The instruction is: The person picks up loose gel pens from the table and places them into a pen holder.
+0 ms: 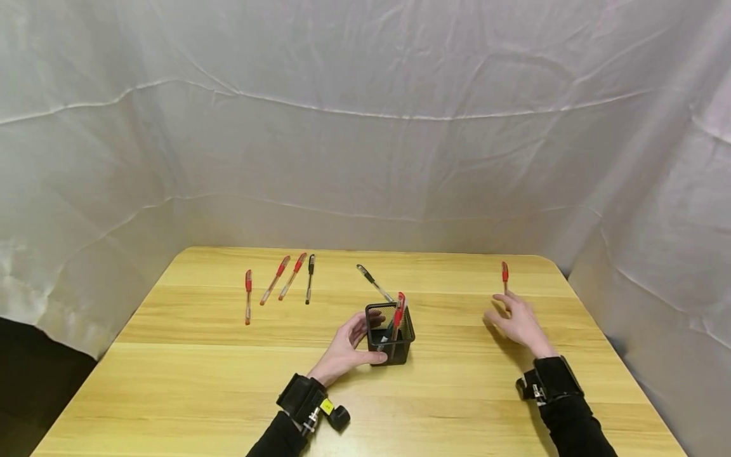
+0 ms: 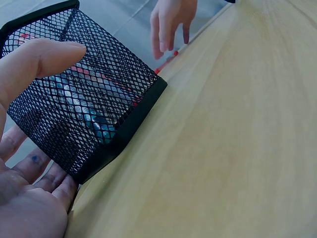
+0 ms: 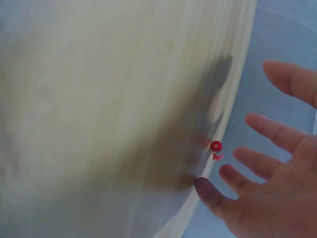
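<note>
A black mesh pen holder (image 1: 391, 351) stands on the table, with my left hand (image 1: 346, 348) gripping its left side, thumb in front and fingers behind. Through the mesh in the left wrist view, a red pen (image 1: 398, 314) and a darker pen lean inside the holder. At the right, my right hand (image 1: 518, 322) hovers with spread fingers just in front of a lone red pen (image 1: 505, 271), partly hidden by the fingers in the head view. Its end appears beyond the fingertips in the right wrist view, and nothing is held there.
Several pens lie at the left: red pens (image 1: 248, 297) and a black pen (image 1: 310, 279). Another black pen (image 1: 374, 281) lies behind the holder. The wooden table (image 1: 445, 412) ends at pale cloth walls (image 1: 365, 158).
</note>
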Motion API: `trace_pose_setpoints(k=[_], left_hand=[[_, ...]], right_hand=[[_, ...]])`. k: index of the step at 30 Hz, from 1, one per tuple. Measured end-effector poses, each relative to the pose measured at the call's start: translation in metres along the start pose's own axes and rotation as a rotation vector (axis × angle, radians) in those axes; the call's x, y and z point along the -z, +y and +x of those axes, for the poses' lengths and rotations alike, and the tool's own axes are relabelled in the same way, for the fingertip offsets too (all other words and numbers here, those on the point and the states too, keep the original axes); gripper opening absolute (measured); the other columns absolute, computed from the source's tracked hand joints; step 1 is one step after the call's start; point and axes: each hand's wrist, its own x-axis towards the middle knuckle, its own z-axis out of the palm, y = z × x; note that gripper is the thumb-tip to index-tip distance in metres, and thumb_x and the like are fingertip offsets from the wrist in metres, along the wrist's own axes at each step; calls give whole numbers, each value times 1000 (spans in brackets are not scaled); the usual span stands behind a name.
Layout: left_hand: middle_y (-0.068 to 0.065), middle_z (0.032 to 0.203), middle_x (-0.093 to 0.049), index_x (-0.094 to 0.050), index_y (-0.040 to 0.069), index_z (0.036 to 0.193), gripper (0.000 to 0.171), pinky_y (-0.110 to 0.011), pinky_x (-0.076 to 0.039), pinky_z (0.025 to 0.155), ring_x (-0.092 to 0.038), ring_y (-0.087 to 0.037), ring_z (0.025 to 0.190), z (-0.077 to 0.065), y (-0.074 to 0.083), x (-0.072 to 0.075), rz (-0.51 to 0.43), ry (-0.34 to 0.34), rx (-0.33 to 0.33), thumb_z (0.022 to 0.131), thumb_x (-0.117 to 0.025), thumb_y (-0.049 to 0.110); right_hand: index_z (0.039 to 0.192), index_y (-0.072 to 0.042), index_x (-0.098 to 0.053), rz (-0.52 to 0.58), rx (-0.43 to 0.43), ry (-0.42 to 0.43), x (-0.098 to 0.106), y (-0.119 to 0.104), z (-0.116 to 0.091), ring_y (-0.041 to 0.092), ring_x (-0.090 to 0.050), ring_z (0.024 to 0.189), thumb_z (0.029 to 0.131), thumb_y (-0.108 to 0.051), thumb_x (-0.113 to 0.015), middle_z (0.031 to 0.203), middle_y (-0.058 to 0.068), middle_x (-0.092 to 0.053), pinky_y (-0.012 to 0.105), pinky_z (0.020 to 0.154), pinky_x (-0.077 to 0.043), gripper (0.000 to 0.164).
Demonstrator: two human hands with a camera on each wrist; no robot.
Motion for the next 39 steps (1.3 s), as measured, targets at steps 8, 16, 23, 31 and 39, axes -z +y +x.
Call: trace_pose_setpoints(k=[8,16,23,31,39], left_hand=[[-17,152,-50,-45,6,148,82,-13,-30,119,-40,-29,148,0,-1,0,-10,-10,-30,76,-85,6],[-18,152,-50,-44,4,148,82,-14,-30,120,-41,-28,147,1,0,0,-7,-14,-34,77,-84,6],[-18,151,-51,-47,9,146,79,-18,-30,122,-41,-27,147,1,-1,1,-3,-9,-34,77,-85,8],[-17,152,-50,-46,7,147,81,-19,-29,123,-41,-28,147,0,0,1,-3,-7,-20,77,-85,8],[-17,152,-50,-46,9,147,80,-20,-28,124,-40,-26,148,-1,1,0,-10,-4,-13,77,-85,6]], right_hand=[[150,19,-23,42,-30,-165,4,6,3,66,-10,142,100,-30,-57,155,49,-2,76,115,-16,77],[147,26,-10,34,-50,-262,6,9,3,65,-3,143,101,-31,-55,154,49,7,72,118,-10,86],[144,29,-14,-2,-45,-298,7,-2,-2,64,-8,143,102,-30,-55,154,49,4,71,118,-16,83],[145,22,-31,-93,28,-246,-2,-16,-18,61,-29,139,100,-28,-60,154,45,-16,68,113,-34,73],[137,18,-49,-114,84,-223,-9,-35,-33,56,-45,132,96,-21,-66,150,40,-35,61,104,-46,59]])
